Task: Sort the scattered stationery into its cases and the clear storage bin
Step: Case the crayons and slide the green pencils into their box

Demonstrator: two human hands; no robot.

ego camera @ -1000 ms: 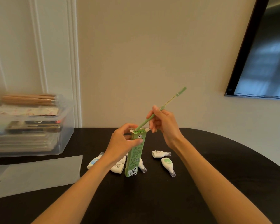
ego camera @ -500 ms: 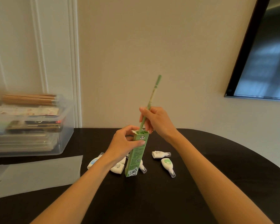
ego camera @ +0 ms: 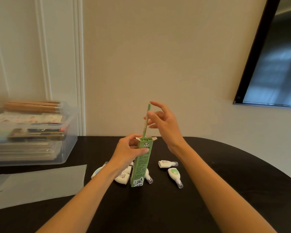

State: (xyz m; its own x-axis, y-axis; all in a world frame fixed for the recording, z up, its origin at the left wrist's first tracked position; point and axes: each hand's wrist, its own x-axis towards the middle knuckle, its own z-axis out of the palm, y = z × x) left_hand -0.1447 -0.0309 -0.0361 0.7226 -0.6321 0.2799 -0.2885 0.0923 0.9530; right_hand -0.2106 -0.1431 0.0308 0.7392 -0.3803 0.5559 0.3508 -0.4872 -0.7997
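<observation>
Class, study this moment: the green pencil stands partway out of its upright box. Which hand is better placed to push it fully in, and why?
The right hand: its open fingers hover beside the green pencil, near its top. The left hand grips the pencil box, keeping it upright.

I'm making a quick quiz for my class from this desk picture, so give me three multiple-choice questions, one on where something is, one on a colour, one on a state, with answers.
1. Where does the clear storage bin stand?
A. far left of the table
B. far right of the table
C. on the floor

2. What colour is the pencil box?
A. red
B. green
C. blue

3. How does the pencil stand?
A. flat on the table
B. fully inside the box
C. upright, part-way into the box

Answers: 1 A, it sits at the dark table's left edge. 2 B, green with a panda, gripped by the left hand. 3 C, most of it rises above the box beside the right hand.
</observation>
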